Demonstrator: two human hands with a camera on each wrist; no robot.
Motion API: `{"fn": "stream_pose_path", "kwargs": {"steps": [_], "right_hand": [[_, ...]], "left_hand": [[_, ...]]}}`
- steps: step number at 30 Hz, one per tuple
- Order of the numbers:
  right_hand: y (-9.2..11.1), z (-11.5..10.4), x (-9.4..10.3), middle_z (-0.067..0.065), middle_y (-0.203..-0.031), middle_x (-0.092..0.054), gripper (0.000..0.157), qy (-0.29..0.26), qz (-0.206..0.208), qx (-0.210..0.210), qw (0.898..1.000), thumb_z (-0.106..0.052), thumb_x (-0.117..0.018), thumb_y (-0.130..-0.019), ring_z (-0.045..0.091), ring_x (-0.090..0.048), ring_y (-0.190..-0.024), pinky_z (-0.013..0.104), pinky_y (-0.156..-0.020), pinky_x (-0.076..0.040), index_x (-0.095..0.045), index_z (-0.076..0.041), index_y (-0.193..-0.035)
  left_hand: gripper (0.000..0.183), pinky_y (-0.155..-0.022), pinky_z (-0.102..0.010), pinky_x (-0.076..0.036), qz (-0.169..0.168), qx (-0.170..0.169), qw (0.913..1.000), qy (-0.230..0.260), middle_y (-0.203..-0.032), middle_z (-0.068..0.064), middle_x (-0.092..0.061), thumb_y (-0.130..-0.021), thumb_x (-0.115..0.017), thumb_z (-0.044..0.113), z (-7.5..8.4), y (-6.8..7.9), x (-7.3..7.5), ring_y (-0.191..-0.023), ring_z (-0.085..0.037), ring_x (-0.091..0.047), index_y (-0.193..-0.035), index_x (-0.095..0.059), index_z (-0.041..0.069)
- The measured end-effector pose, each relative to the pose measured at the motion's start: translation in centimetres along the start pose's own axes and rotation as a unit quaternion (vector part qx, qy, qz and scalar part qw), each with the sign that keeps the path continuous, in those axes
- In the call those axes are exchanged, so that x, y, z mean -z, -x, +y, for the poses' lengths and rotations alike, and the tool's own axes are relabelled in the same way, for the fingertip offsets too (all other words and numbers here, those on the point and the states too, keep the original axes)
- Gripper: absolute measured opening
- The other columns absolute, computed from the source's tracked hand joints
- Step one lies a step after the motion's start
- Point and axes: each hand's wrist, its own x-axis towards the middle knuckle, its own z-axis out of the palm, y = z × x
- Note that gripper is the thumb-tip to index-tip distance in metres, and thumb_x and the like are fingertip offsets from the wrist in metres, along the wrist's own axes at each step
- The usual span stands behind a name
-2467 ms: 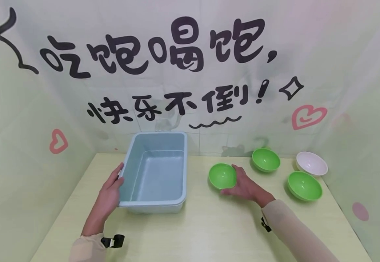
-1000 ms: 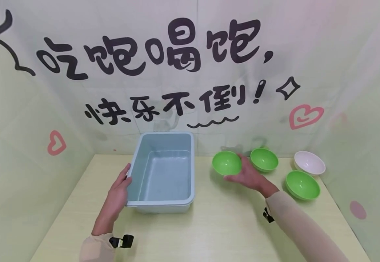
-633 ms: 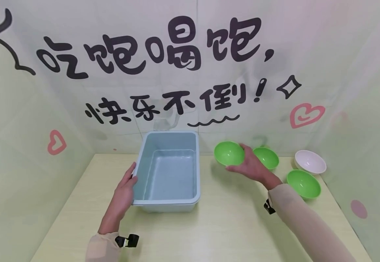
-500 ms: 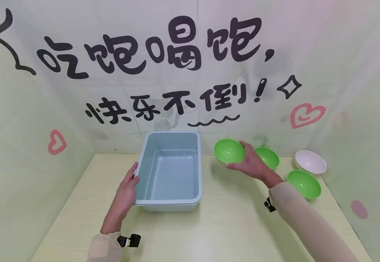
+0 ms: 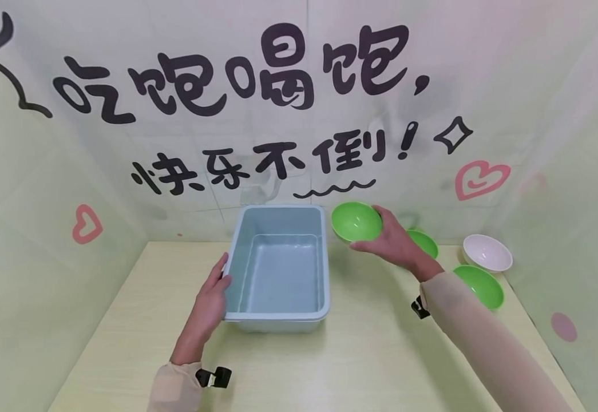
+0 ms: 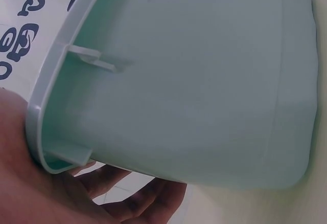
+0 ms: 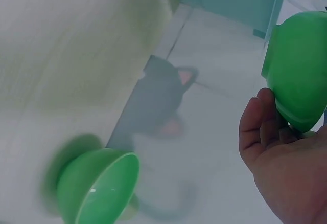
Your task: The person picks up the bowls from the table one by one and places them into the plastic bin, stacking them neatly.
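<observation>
A light blue plastic basin [image 5: 284, 274] stands at the middle of the table. My left hand [image 5: 211, 300] grips its left rim, thumb on top; the left wrist view shows the fingers [image 6: 145, 201] curled under the rim beside the basin's outer wall [image 6: 194, 81]. My right hand [image 5: 393, 240] holds a green bowl [image 5: 356, 222] by its right side, raised off the table just right of the basin's far corner. In the right wrist view the bowl [image 7: 301, 65] sits between fingers and thumb, its base facing left.
A second green bowl [image 5: 423, 245] stands behind my right wrist, partly hidden. Another green bowl [image 5: 481, 286] is further right, partly covered by the sleeve, with a white bowl [image 5: 487, 253] behind it. A printed wall sheet [image 5: 257, 126] closes off the table's back.
The green bowl in my right hand has risen off the table and moved toward the back wall. My left hand has moved right together with the basin.
</observation>
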Motion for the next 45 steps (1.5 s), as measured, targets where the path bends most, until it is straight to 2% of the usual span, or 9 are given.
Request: {"fn": "stream_pose_path", "kwargs": {"steps": [5,10,20,31,39,45], "right_hand": [[-0.6,-1.2,0.0,0.021,-0.152,-0.042,0.112,0.001,0.0,0.023,1.0,-0.039,-0.089,-0.075,0.036,-0.053,-0.127,0.055,-0.108,-0.046,-0.024,-0.001,-0.158],[-1.2,-2.5,-0.1,0.019,-0.15,-0.043,0.11,-0.002,-0.017,0.036,0.999,-0.037,-0.089,-0.075,0.034,-0.055,-0.123,0.052,-0.106,-0.047,-0.025,-0.002,-0.157],[-1.8,-4.1,-1.5,0.016,-0.149,-0.043,0.11,-0.041,-0.043,0.039,0.997,-0.036,-0.091,-0.073,0.033,-0.056,-0.122,0.05,-0.104,-0.05,-0.027,-0.005,-0.157],[-1.9,-4.5,-3.4,0.012,-0.148,-0.044,0.113,-0.039,-0.063,0.034,0.997,-0.038,-0.092,-0.071,0.031,-0.055,-0.124,0.05,-0.105,-0.049,-0.026,-0.008,-0.157],[-2.2,-5.0,-3.7,0.011,-0.144,-0.046,0.109,-0.036,-0.077,0.057,0.995,-0.037,-0.092,-0.071,0.031,-0.055,-0.123,0.05,-0.105,-0.049,-0.03,-0.007,-0.155],[-2.6,-5.6,-3.8,0.01,-0.144,-0.046,0.11,-0.02,-0.079,0.058,0.995,-0.039,-0.092,-0.071,0.03,-0.054,-0.124,0.049,-0.105,-0.049,-0.029,-0.007,-0.156]], "left_hand": [[0.056,-0.125,-0.063,-0.017,-0.001,-0.005,0.9999,0.01,-0.174,-0.005,-0.003,-0.112,-0.024,0.028,0.1,-0.2,-0.6,-0.158,-0.037,-0.015,-0.165,-0.008,0.034],[0.056,-0.126,-0.062,-0.015,0.0,-0.007,0.9999,0.008,-0.174,-0.006,-0.004,-0.112,-0.024,0.028,0.2,-0.3,-1.1,-0.159,-0.036,-0.011,-0.165,-0.009,0.033],[0.055,-0.124,-0.064,-0.02,0.004,-0.006,1.0,0.004,-0.174,-0.009,-0.005,-0.112,-0.024,0.031,0.5,-0.2,-1.7,-0.157,-0.039,-0.018,-0.165,-0.008,0.036],[0.055,-0.124,-0.064,-0.02,0.008,-0.012,0.9997,0.017,-0.174,-0.009,-0.006,-0.112,-0.025,0.03,0.5,-0.5,-2.8,-0.156,-0.038,-0.02,-0.165,-0.01,0.034],[0.055,-0.123,-0.065,-0.021,0.011,-0.013,0.9998,0.014,-0.174,-0.009,-0.007,-0.112,-0.025,0.029,0.5,-0.7,-3.4,-0.155,-0.039,-0.023,-0.165,-0.011,0.032],[0.055,-0.124,-0.064,-0.021,0.014,-0.014,0.9997,0.015,-0.174,-0.009,-0.008,-0.111,-0.025,0.029,0.4,-0.8,-3.4,-0.155,-0.038,-0.022,-0.165,-0.012,0.031]]}}
